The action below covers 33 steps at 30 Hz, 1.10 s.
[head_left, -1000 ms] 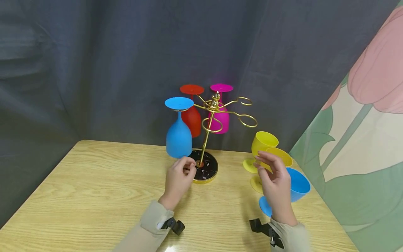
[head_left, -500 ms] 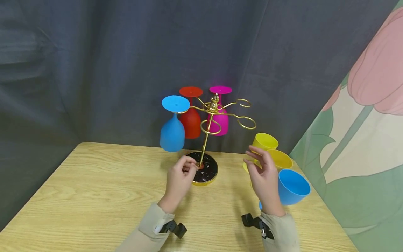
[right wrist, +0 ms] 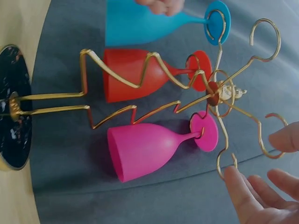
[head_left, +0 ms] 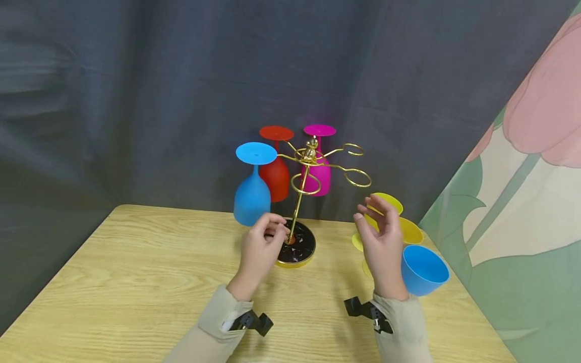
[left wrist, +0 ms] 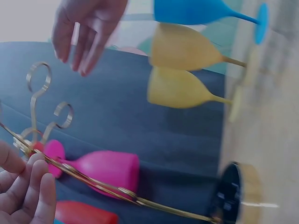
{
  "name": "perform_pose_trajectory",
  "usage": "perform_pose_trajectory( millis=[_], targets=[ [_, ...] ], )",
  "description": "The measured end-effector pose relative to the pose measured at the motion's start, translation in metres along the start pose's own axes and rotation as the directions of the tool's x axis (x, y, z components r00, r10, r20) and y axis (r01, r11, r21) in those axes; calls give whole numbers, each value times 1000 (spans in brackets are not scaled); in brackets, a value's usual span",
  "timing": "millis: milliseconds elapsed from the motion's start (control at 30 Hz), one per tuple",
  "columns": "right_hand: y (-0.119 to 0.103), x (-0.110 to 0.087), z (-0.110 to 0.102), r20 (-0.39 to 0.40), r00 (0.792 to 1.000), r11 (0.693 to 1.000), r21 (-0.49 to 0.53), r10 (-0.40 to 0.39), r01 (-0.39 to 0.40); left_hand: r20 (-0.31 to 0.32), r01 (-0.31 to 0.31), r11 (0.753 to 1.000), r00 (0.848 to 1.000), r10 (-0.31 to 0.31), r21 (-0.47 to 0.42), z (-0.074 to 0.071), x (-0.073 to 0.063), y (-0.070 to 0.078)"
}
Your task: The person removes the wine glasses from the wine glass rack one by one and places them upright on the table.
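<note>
Three hang upside down on the gold rack (head_left: 298,201), centre of the head view — blue goblet (head_left: 251,202), red goblet (head_left: 280,181), pink goblet (head_left: 324,177). My left grip (head_left: 260,249) curls loosely, holding nothing; my right grip (head_left: 385,249), fingers apart, hovers centre right. Left-wrist view: two yellow goblets (left wrist: 180,88) stand upper right. Right-wrist view: the pink goblet is lower centre, my right grip lower right.
</note>
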State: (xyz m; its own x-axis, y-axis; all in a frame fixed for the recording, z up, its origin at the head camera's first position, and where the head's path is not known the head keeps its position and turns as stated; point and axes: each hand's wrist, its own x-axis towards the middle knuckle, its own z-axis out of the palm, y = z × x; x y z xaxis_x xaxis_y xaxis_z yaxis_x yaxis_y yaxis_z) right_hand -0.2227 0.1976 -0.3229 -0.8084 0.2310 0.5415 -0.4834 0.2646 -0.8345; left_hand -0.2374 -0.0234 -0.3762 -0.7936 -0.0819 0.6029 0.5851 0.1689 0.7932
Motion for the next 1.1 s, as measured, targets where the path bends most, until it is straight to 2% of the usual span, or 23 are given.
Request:
perform_pose_trajectory(
  millis=[200, 367, 433, 633, 833, 967, 1100],
  targets=[
    [-10, 10, 5, -54, 997, 998, 34, -46, 48, -25, -87, 991, 996, 84, -102, 3, 19, 28],
    [-17, 21, 12, -94, 992, 994, 64, -84, 90, -56, -102, 982, 994, 94, -160, 3, 34, 43],
    [-18, 25, 14, -120, 988, 993, 60, -97, 104, -45, -93, 976, 995, 86, -196, 3, 39, 47],
    [-15, 37, 17, -166, 981, 990, 88, -98, 113, 34, -75, 944, 995, 91, -320, 5, 46, 50],
    [-9, 41, 21, -190, 976, 981, 141, -104, 132, 19, -90, 893, 994, 110, -442, 8, 47, 45],
    [-6, 42, 23, -205, 971, 973, 169, -121, 156, 32, -88, 860, 992, 120, -503, 9, 47, 46],
    [-4, 42, 23, -209, 970, 968, 188, -125, 166, 38, -87, 849, 991, 125, -522, 10, 46, 47]
  ],
)
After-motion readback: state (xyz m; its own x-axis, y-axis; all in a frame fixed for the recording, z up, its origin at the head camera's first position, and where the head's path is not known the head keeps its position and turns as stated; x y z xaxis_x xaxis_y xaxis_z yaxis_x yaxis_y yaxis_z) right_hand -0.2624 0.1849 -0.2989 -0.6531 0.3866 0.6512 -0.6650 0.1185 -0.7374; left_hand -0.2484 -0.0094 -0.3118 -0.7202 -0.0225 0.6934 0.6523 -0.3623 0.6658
